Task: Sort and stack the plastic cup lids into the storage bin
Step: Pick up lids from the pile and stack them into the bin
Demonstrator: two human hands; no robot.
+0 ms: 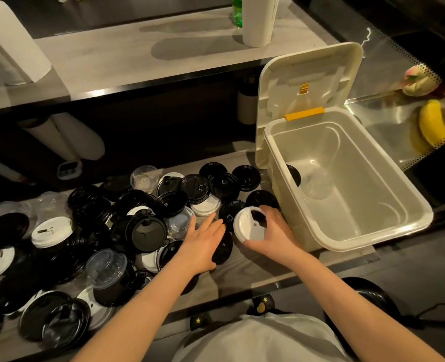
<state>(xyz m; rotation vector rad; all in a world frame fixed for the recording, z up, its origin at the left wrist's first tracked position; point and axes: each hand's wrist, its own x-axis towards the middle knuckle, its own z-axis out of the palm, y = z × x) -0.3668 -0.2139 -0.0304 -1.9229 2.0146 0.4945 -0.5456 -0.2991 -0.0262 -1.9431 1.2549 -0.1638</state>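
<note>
A pile of black, white and clear cup lids [143, 220] covers the grey counter, left and centre. My right hand [274, 231] grips a white lid [250, 226], tilted, just left of the bin's near corner. With straight fingers, my left hand [203, 239] lies flat over black lids, fingertips beside a clear lid [179, 222]. The cream storage bin [372, 239] stands at the right with its hinged cover [307, 77] upright. Inside lie a clear lid [316, 188] and a black lid [293, 176] against the left wall.
A raised shelf at the back carries two paper towel rolls [259, 19] and a green bottle [237, 11]. Bananas [432, 124] show behind perforated metal at the right. A small timer [68, 168] sits behind the pile. A black stool [367, 307] is below right.
</note>
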